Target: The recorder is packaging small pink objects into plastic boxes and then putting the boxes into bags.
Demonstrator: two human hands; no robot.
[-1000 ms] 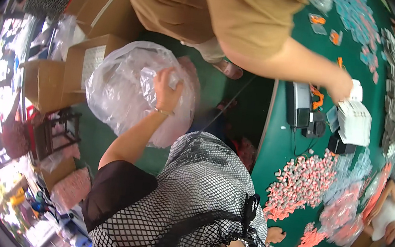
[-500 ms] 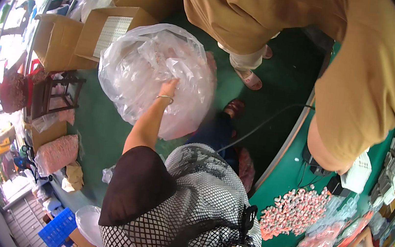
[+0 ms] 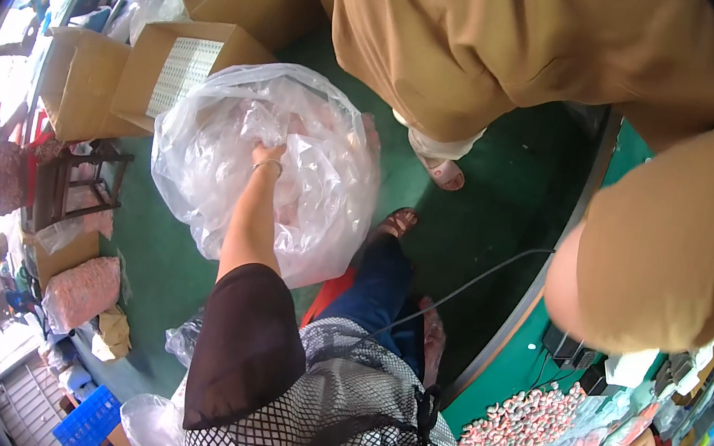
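A large clear plastic sack (image 3: 319,245) stands on the green floor with its mouth wide. Crumpled clear plastic bags (image 3: 262,125) fill it, and some pinkish pieces show faintly among them. My left arm, in a sheer black sleeve, reaches into the mouth. My left hand (image 3: 268,157), a bracelet at its wrist, is closed on one of the clear bags. Its fingertips are partly hidden by the film. My right hand is out of view; only a bit of bare skin shows at the lower edge.
Cardboard boxes (image 3: 79,86) stand behind the sack at left. A person in tan clothes (image 3: 521,47) leans in close at the right. Small pink-and-white pieces (image 3: 520,421) lie heaped on the green table. A black cable (image 3: 465,285) crosses between me and the table.
My left hand has moved left across the sack's mouth and now grips gathered film. The person in tan has shifted, with the bent arm lower in view.
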